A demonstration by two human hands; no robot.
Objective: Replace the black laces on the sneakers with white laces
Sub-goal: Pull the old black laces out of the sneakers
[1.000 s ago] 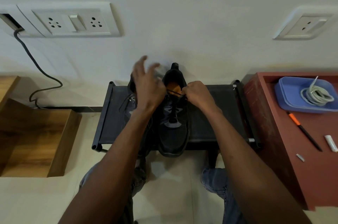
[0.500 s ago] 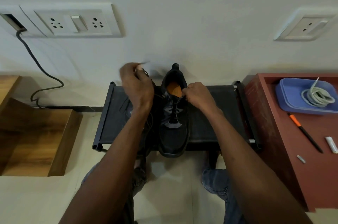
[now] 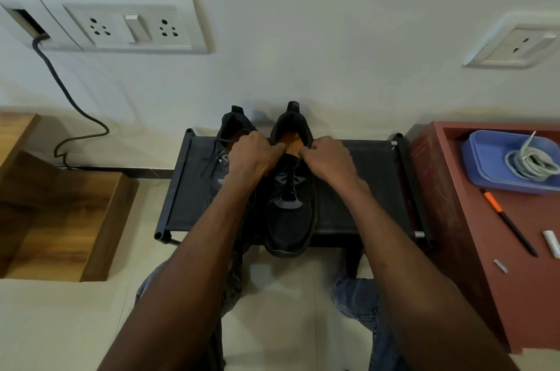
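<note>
Mid-frame, your left hand (image 3: 253,158) and right hand (image 3: 325,160) both pinch the right sneaker's (image 3: 289,188) black lace (image 3: 290,178) tight.

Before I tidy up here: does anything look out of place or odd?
Little: the left sneaker's black lace trails loose over its side onto the rack. The white laces sit coiled in the blue tray.

A white switch-and-socket plate (image 3: 127,26) was fixed to the wall, with a black cable (image 3: 62,91) hanging from its left end. A second socket (image 3: 519,44) sat further right. An orange-and-black pen (image 3: 509,222) lay on the red cabinet (image 3: 485,264). Wooden steps (image 3: 60,213) stood left.
</note>
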